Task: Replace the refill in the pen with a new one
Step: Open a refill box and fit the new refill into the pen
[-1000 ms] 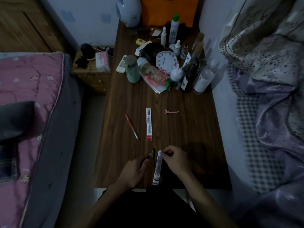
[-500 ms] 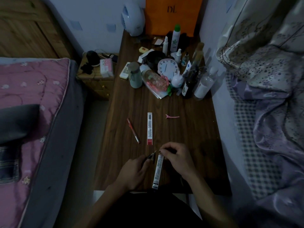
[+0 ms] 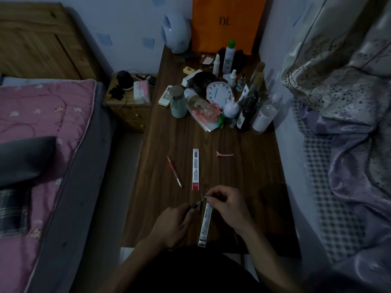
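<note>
orange bag [image 3: 227, 24] | reads "DL" | other labels unreadable

Around the dark brown wood-grain table [image 3: 243, 170], a pink quilt [image 3: 42, 123] with small pale heart and flower motifs lies to its left, and lilac bedding [image 3: 359, 166] over a checked sheet [image 3: 330, 197] to its right. On the table lie a red pen [image 3: 174, 171], a white refill packet [image 3: 196, 169] with a red end, and a pink hair clip [image 3: 224, 154]. At its far end stands an orange bag [image 3: 228, 22] lettered "DL"; the pen [image 3: 195, 205] held near the table's front edge looks black, though the dim light makes that uncertain.
</note>
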